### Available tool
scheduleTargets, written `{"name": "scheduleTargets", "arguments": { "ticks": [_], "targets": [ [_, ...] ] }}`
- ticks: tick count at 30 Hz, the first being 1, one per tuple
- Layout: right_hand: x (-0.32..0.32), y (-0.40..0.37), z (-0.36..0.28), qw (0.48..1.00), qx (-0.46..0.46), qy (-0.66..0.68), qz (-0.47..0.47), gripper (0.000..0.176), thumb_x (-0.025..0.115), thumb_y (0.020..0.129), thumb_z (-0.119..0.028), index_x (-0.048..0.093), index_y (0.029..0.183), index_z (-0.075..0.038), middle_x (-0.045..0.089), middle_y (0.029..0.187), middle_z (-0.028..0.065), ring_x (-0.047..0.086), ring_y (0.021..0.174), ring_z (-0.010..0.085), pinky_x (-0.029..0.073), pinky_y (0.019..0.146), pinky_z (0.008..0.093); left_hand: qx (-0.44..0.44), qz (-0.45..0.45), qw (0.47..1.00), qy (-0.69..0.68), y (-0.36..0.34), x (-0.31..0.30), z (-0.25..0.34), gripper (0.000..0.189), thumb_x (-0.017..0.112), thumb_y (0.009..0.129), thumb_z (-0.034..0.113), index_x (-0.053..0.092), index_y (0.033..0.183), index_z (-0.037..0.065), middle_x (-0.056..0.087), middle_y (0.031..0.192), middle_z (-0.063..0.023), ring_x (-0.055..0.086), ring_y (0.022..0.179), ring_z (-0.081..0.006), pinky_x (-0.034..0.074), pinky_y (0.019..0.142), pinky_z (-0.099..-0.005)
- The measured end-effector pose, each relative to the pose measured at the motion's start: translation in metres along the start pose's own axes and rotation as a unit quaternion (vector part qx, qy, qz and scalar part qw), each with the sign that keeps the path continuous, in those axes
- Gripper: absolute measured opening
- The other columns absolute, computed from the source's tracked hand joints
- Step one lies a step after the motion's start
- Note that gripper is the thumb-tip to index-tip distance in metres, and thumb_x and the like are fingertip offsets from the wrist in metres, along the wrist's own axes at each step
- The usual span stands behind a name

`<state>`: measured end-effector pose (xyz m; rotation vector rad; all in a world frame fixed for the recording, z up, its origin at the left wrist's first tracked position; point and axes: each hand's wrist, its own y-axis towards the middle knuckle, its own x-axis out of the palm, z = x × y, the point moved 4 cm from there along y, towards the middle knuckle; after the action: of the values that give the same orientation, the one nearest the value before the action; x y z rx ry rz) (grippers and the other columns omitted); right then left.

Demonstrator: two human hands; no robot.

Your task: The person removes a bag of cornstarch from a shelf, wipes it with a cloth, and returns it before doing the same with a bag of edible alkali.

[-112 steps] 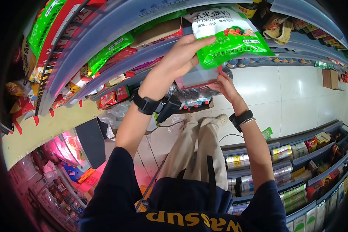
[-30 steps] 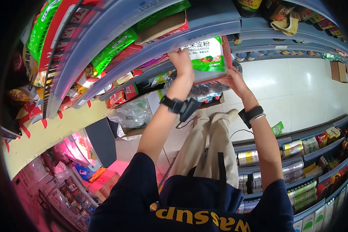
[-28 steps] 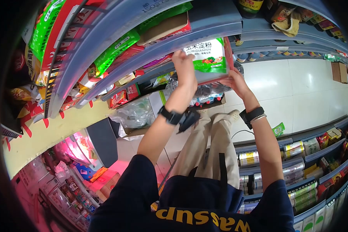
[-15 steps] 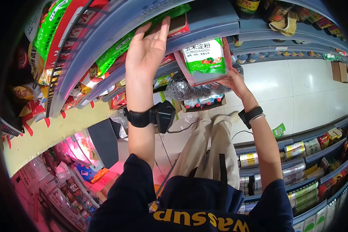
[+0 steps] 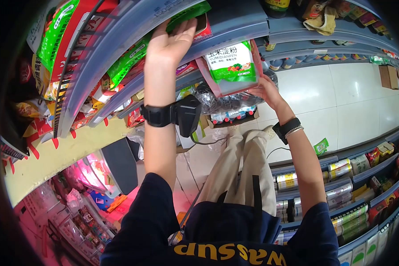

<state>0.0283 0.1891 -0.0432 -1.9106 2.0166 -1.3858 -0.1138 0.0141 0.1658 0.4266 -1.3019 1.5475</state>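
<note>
My left hand reaches palm up over the lip of the upper shelf, fingers apart, against a green packet beside a red box edge. Whether it bears the packet is unclear. My right hand grips the near right edge of an open red box. Inside this box lies a white and green bag printed YUMIDIANFEN. The box is tilted, just below the shelf edge.
Dark plastic-wrapped goods and a carton of bottles stand beneath the box. Lower right are shelves of rolls and packets. A green packet lies on the floor. A cloth hangs from the upper right shelf.
My left hand has pushed slightly further up and into the shelf, its fingertips now more under the green packet. The box in my right hand has shifted slightly left and up.
</note>
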Motion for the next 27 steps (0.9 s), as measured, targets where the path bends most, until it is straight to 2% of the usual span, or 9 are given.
{"name": "scheduleTargets", "arguments": {
  "ticks": [1, 3, 4, 11, 16, 22, 25, 26, 27],
  "targets": [
    [0.000, -0.001, 0.001, 1.000, 0.003, 0.000, -0.002, 0.045, 0.048, 0.079, -0.019, 0.031, 0.116, 0.001, 0.056, 0.088, 0.0146, 0.059, 0.079, 0.0204, 0.050, 0.072, 0.0275, -0.001, 0.000, 1.000, -0.001, 0.005, 0.001, -0.001, 0.040, 0.044, 0.084, 0.011, 0.033, 0.117, -0.009, 0.037, 0.123, -0.0210, 0.034, 0.116, -0.0328, 0.026, 0.100, -0.0431],
    [0.000, 0.001, 0.002, 1.000, -0.005, 0.007, -0.008, 0.045, 0.049, 0.079, -0.019, 0.031, 0.116, 0.001, 0.056, 0.088, 0.0145, 0.060, 0.079, 0.0206, 0.050, 0.072, 0.0275, -0.072, -0.035, 0.988, -0.135, 0.010, 0.006, -0.011, 0.039, 0.045, 0.083, 0.011, 0.035, 0.117, -0.007, 0.037, 0.123, -0.0193, 0.032, 0.117, -0.0308, 0.025, 0.101, -0.0420],
    [-0.001, 0.001, 0.002, 1.000, -0.014, 0.016, -0.015, 0.045, 0.049, 0.079, -0.019, 0.031, 0.115, 0.001, 0.056, 0.087, 0.0144, 0.060, 0.078, 0.0208, 0.050, 0.072, 0.0276, -0.038, 0.035, 0.998, -0.039, 0.011, 0.007, -0.008, 0.025, 0.044, 0.082, 0.007, 0.046, 0.104, -0.005, 0.050, 0.105, -0.0180, 0.049, 0.099, -0.0267, 0.038, 0.091, -0.0364],
    [-0.003, 0.004, 0.005, 1.000, -0.014, 0.013, -0.022, 0.046, 0.049, 0.079, -0.019, 0.031, 0.115, 0.001, 0.056, 0.086, 0.0143, 0.060, 0.078, 0.0209, 0.050, 0.072, 0.0274, -0.065, -0.053, 0.995, -0.061, 0.037, 0.024, 0.009, 0.019, 0.044, 0.081, 0.006, 0.047, 0.096, -0.004, 0.051, 0.095, -0.0155, 0.051, 0.089, -0.0238, 0.042, 0.084, -0.0334],
    [-0.003, 0.003, 0.004, 1.000, 0.006, -0.004, -0.008, 0.042, 0.046, 0.079, -0.018, 0.033, 0.115, -0.001, 0.055, 0.091, 0.0148, 0.058, 0.080, 0.0208, 0.048, 0.074, 0.0284, -0.069, -0.068, 0.993, -0.066, 0.050, 0.027, 0.016, 0.014, 0.044, 0.081, 0.005, 0.048, 0.091, -0.003, 0.052, 0.088, -0.0138, 0.052, 0.082, -0.0217, 0.044, 0.080, -0.0312],
    [-0.002, 0.003, 0.004, 1.000, -0.003, 0.014, -0.011, 0.046, 0.047, 0.078, -0.018, 0.029, 0.116, 0.002, 0.055, 0.087, 0.0158, 0.060, 0.077, 0.0227, 0.050, 0.072, 0.0284, -0.108, -0.094, 0.986, -0.084, 0.046, 0.021, 0.007, 0.010, 0.043, 0.080, 0.005, 0.049, 0.085, -0.002, 0.052, 0.080, -0.0116, 0.054, 0.073, -0.0192, 0.047, 0.074, -0.0286],
    [-0.001, 0.000, 0.002, 1.000, 0.007, -0.004, -0.011, 0.042, 0.045, 0.080, -0.019, 0.033, 0.115, -0.001, 0.054, 0.092, 0.0157, 0.058, 0.082, 0.0219, 0.048, 0.077, 0.0294, -0.253, -0.244, 0.926, -0.139, 0.028, 0.026, -0.005, 0.009, 0.043, 0.080, 0.004, 0.049, 0.082, -0.002, 0.053, 0.076, -0.0106, 0.055, 0.069, -0.0179, 0.048, 0.071, -0.0273],
    [-0.002, 0.000, 0.004, 1.000, 0.009, -0.005, -0.007, 0.042, 0.045, 0.080, -0.019, 0.033, 0.115, -0.001, 0.054, 0.092, 0.0157, 0.058, 0.082, 0.0219, 0.048, 0.077, 0.0294, -0.227, -0.135, 0.956, -0.132, 0.016, 0.023, -0.012, 0.013, 0.044, 0.079, 0.005, 0.045, 0.066, 0.004, 0.043, 0.058, -0.0021, 0.045, 0.049, -0.0095, 0.044, 0.052, -0.0195],
    [-0.004, 0.003, 0.006, 1.000, 0.007, -0.002, -0.010, 0.042, 0.045, 0.080, -0.019, 0.032, 0.115, -0.001, 0.054, 0.093, 0.0155, 0.058, 0.082, 0.0218, 0.048, 0.077, 0.0295, -0.228, -0.133, 0.955, -0.134, 0.001, 0.020, -0.020, 0.013, 0.044, 0.079, 0.005, 0.045, 0.066, 0.004, 0.043, 0.058, -0.0021, 0.045, 0.049, -0.0095, 0.044, 0.052, -0.0195]
  ]
}}
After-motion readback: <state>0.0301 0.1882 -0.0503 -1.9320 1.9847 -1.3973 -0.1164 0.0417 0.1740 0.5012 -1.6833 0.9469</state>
